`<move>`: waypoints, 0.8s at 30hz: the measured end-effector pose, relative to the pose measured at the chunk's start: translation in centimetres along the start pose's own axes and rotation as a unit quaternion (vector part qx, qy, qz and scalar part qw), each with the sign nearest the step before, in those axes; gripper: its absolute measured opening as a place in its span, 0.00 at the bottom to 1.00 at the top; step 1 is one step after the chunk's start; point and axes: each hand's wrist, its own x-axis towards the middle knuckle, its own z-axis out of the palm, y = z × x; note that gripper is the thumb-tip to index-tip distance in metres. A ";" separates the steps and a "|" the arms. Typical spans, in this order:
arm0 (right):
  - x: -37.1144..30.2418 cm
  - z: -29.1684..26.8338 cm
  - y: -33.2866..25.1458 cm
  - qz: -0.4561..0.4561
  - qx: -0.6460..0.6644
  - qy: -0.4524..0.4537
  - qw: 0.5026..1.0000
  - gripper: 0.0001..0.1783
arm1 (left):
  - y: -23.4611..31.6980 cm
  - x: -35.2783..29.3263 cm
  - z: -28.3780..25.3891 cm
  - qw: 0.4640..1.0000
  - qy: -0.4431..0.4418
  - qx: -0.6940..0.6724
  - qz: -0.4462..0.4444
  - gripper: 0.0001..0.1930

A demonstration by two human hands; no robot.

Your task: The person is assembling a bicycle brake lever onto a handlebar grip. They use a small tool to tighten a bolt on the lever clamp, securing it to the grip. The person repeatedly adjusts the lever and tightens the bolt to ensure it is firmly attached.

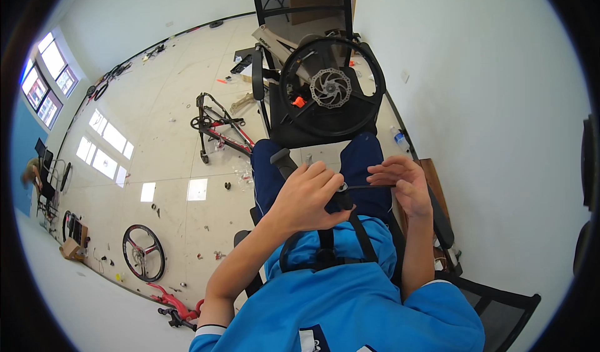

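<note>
Above my lap, my left hand (309, 193) is closed round a black bar-shaped part, whose rounded, grip-like end (283, 161) sticks out past the knuckles. A small silvery piece (309, 159) shows beside the fingers. From the part's other end a thin black rod (370, 187), like a hex key, runs across to my right hand (405, 183). That hand is loosely curved with its fingers apart, and its thumb is at the rod's far end. The fingertips lie just above the rod. Where rod and part meet is partly hidden by my left hand.
A black office chair (269, 118) in front of me bears a spoked wheel (365, 118) with a brake disc and a light frame part (275, 39). On the floor to the left lie a red-and-black frame (228, 141), another wheel (161, 258) and small scattered parts. A wall (500, 133) stands close right.
</note>
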 end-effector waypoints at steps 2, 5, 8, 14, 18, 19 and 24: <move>-0.2 -0.9 -0.3 0.043 0.002 0.008 0.999 0.22 | 0.0 0.0 0.0 1.000 0.000 0.001 0.000 0.21; 0.1 -0.7 -0.7 0.101 -0.085 -0.035 0.991 0.20 | 0.1 0.1 0.0 1.000 -0.004 -0.001 0.000 0.21; -0.1 -0.7 -0.7 0.128 -0.136 -0.045 0.981 0.15 | 0.0 0.0 0.0 1.000 0.000 -0.001 0.000 0.21; -1.1 -0.8 -3.8 0.086 -0.175 0.048 0.980 0.06 | -0.1 0.0 0.0 1.000 0.005 0.006 -0.015 0.21; -2.0 2.8 -6.7 -0.016 -0.153 -0.006 0.988 0.11 | -0.1 0.2 0.0 1.000 0.001 0.004 -0.012 0.21; -2.0 3.3 -7.1 -0.055 -0.193 -0.045 0.979 0.13 | 0.0 0.2 -0.1 1.000 0.000 0.003 -0.010 0.21; -1.6 5.4 -7.2 -0.033 -0.222 -0.070 0.972 0.11 | 0.3 0.4 -0.2 1.000 0.003 0.003 -0.004 0.21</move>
